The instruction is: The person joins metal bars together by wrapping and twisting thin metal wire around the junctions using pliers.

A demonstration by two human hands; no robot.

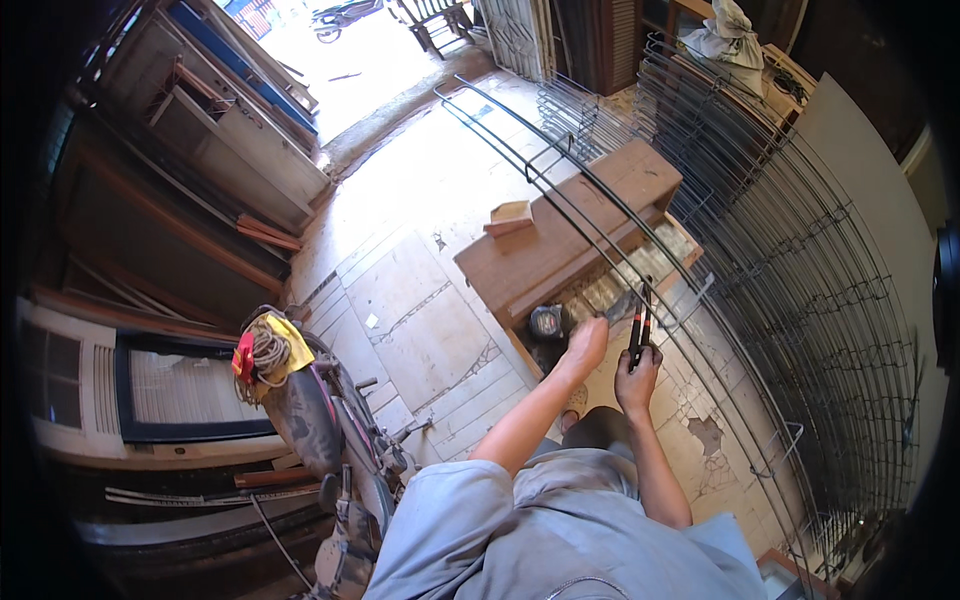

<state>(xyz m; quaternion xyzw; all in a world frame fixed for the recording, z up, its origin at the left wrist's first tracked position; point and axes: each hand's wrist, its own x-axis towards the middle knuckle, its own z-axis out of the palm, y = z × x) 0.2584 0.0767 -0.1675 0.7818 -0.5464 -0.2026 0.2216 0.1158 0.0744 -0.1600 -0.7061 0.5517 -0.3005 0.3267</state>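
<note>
The work appears to be in a middle stage, as far as I can judge. The long metal rods [622, 203] lie slantwise above the wooden box [571, 228], running from the far doorway side to the person's right. One bent cross piece [549, 155] sits on them toward the far end, and another cross piece [797, 437] toward the near end; whether these are fastened, I cannot tell. Between them, beside the pliers [637, 330], I see no clear cross piece, so this stretch is perhaps not finished. The right hand [638, 376] has its fingers closed around the pliers' handles, with the tip near the rods. The left hand [588, 345] has curled fingers near a dark round object [547, 321]; what they hold, I cannot tell.
</note>
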